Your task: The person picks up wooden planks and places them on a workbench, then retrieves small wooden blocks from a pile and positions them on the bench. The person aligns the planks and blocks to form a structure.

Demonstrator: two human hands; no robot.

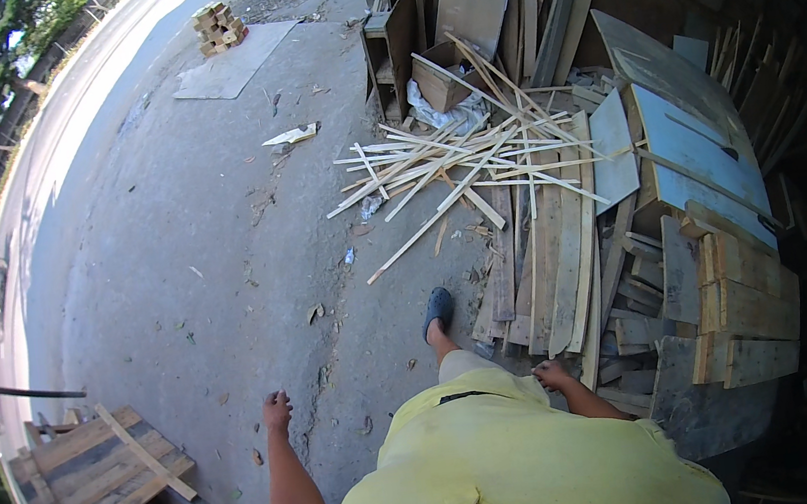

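Remotely, I see the left hand [278,408] over ground [175,280], the right hand [551,374] near right-side planks [555,269], but cannot tell either grip.

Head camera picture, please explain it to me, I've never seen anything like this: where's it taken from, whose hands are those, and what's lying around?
There is no machine here, just a person wearing a camera on their head. It looks down, so you see their yellow shirt, one dark shoe and two bare hands. The wide lens bends straight edges near the rim.

The left hand hangs over the ground; the right hand is beside long boards. I can see nothing held in either, though both are small in the picture.

Ahead lies a messy heap of thin wooden strips. Farther off, wooden blocks are stacked on a flat sheet.
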